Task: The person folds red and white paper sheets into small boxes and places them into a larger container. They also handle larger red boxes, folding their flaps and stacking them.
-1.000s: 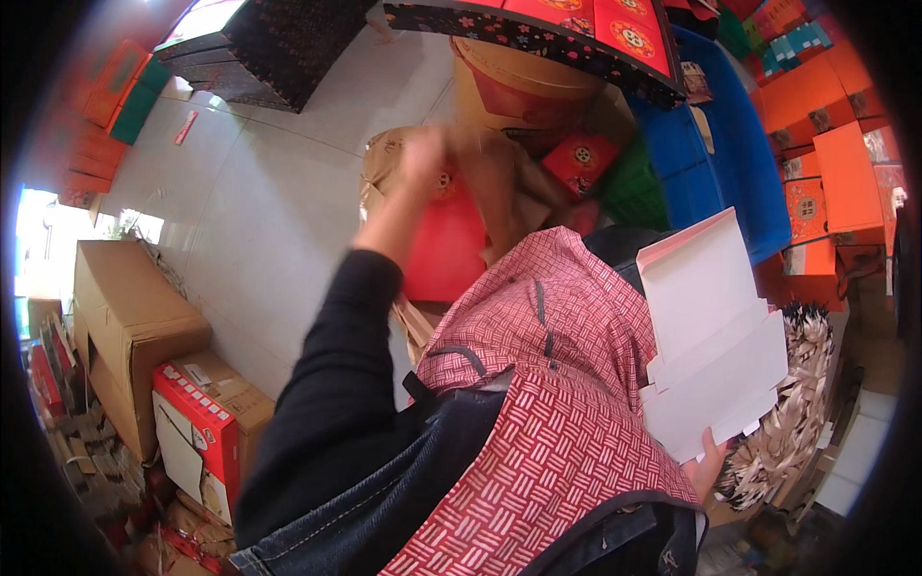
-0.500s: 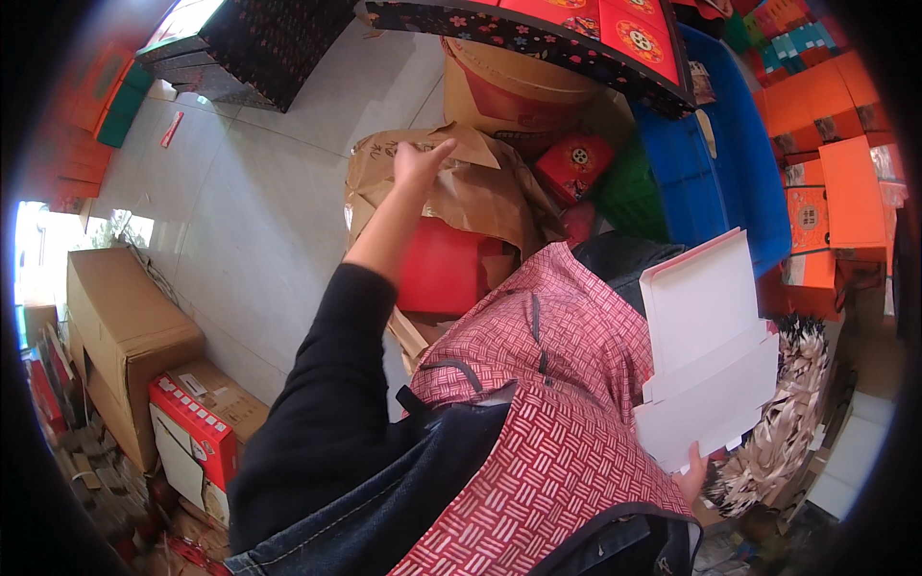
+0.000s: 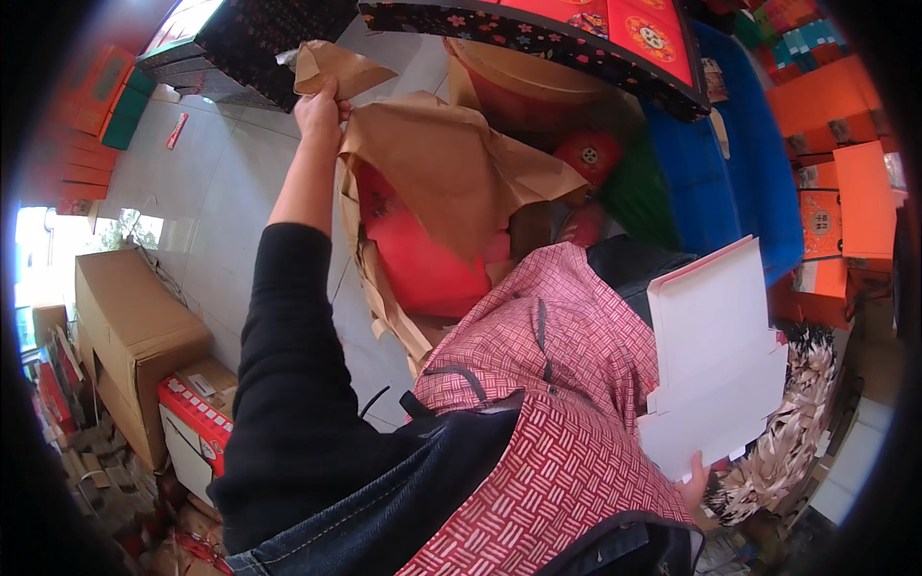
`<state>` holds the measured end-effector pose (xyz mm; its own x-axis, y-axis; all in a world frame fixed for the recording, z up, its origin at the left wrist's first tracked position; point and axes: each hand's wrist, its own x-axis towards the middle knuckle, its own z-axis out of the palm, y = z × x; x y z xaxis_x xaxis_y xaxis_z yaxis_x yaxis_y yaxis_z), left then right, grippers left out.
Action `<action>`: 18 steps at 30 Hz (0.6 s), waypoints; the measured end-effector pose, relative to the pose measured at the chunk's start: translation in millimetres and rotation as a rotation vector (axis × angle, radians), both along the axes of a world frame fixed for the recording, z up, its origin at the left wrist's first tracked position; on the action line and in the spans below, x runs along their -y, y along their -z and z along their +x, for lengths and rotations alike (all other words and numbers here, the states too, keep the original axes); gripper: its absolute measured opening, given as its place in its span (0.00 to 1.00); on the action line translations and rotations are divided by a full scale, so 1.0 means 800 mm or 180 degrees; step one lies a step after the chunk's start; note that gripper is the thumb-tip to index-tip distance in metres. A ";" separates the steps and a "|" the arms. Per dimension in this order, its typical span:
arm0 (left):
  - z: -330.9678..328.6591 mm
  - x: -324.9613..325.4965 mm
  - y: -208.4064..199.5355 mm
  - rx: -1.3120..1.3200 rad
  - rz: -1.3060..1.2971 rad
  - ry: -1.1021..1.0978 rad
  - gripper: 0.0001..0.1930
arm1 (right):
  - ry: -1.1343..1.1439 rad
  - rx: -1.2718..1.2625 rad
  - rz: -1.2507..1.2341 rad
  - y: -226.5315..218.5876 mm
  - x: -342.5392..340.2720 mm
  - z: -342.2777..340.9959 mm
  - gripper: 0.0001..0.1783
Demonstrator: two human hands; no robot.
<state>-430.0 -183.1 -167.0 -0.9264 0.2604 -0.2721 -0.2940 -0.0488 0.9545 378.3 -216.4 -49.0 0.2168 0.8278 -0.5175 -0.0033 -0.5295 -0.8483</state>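
- Left hand (image 3: 322, 110): fingers clenched on a peak of brown paper (image 3: 423, 144), arm reaching out over the floor (image 3: 226, 206).
- Right hand (image 3: 693, 492): grasping the lower edge of a white carton (image 3: 715, 379), thumb on the near face.
- Brown paper drapes over red goods (image 3: 427, 269), just past the red patterned apron (image 3: 576, 413).
- Progress, my read: paper partly off; near part of red goods bare, far part covered.
- Left, as it stands: paper not clear of red goods; white carton opened out, panels not folded up.
- Hidden: right hand's other fingers, behind white carton; far side of red goods, under paper.
- Unclear: whether the gripped peak joins the main sheet; red goods' exact shape; green bin (image 3: 639, 197), blurred.
- Cut off: black floral tray (image 3: 538, 34), top edge.
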 end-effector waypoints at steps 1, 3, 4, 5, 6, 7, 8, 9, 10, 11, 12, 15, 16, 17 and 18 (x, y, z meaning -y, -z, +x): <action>-0.007 0.014 -0.006 -0.0189 0.0321 0.0058 0.12 | 0.0153 -0.0054 -0.0098 -0.014 -0.006 -0.023 0.29; -0.018 0.050 -0.012 -0.0514 0.0959 0.0111 0.15 | 0.0138 0.0016 -0.0183 -0.029 -0.016 -0.031 0.29; -0.012 0.055 -0.025 -0.0646 0.0450 -0.0390 0.16 | 0.0021 0.0098 -0.0149 -0.032 -0.017 -0.029 0.29; -0.001 0.063 -0.041 -0.0954 0.0146 -0.0534 0.13 | -0.0074 0.0163 -0.0118 -0.033 -0.016 -0.024 0.29; 0.007 0.077 -0.038 -0.1397 -0.0108 -0.0614 0.13 | -0.0062 0.0228 -0.0001 -0.034 -0.012 -0.020 0.29; 0.018 0.094 -0.035 -0.1852 -0.0358 -0.0702 0.13 | -0.0062 0.0278 0.0126 -0.032 -0.011 -0.016 0.29; 0.042 0.113 -0.025 -0.1876 -0.0652 -0.0262 0.12 | -0.0032 0.0335 0.0264 -0.030 -0.010 -0.014 0.28; 0.076 0.131 -0.009 -0.1890 -0.0938 0.0191 0.12 | 0.0049 0.0216 0.0366 -0.030 -0.012 -0.012 0.28; 0.115 0.142 0.013 -0.1030 -0.0704 0.1068 0.12 | 0.0104 0.0089 0.0471 -0.031 -0.023 -0.009 0.28; 0.154 0.141 0.036 -0.0512 -0.1706 0.1953 0.11 | 0.0143 -0.0040 0.0564 -0.037 -0.033 -0.019 0.28; 0.197 0.135 0.060 -0.0596 -0.2124 0.3086 0.13 | 0.0318 -0.0208 0.0564 -0.044 -0.053 -0.031 0.27; 0.245 0.093 0.078 -0.2083 -0.1586 0.3647 0.20 | -0.0850 -0.0028 0.0608 -0.082 -0.128 -0.095 0.26; 0.238 0.048 0.037 -0.1750 -0.0940 0.3300 0.26 | -0.1208 0.0095 0.0555 -0.087 -0.141 -0.119 0.25; 0.220 0.016 0.008 -0.1932 -0.1359 0.3447 0.26 | -0.1499 -0.0098 0.0490 -0.094 -0.149 -0.161 0.25; 0.194 -0.014 -0.016 -0.2116 -0.1781 0.3553 0.25 | -0.1816 -0.0295 0.0436 -0.098 -0.153 -0.207 0.24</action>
<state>-274.9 -171.9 -154.2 -0.3025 0.9355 -0.1826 0.5798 0.3327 0.7437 213.1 -94.1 29.5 -0.3230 0.8608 -0.3934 0.1725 -0.3552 -0.9188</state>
